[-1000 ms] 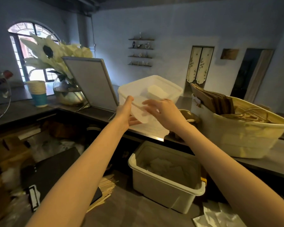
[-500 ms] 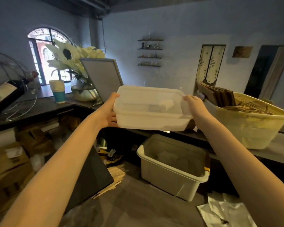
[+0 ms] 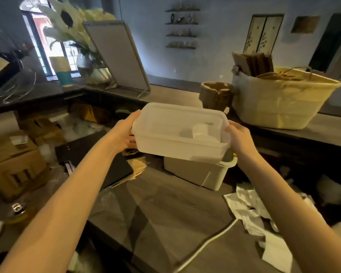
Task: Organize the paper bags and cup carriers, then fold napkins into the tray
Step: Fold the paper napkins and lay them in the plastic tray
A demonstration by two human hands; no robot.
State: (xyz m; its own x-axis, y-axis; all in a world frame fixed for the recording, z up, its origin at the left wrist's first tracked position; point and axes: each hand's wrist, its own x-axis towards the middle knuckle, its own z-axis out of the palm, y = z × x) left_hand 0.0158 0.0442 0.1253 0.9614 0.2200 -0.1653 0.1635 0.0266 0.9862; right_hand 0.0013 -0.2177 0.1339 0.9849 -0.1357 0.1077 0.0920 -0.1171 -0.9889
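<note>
Dark counter (image 3: 171, 96) w/ yellow basket (image 3: 280, 107), cup carrier stack (image 3: 215, 97), leaning board (image 3: 116, 56), vase (image 3: 91, 69)

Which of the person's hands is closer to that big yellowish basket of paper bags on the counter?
Right. The right hand grips the tray's end just below the basket; the left hand holds the far end.

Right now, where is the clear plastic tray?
Mid-frame, the clear plastic tray is held in the air between left hand and right hand, above the grey bin.
</note>
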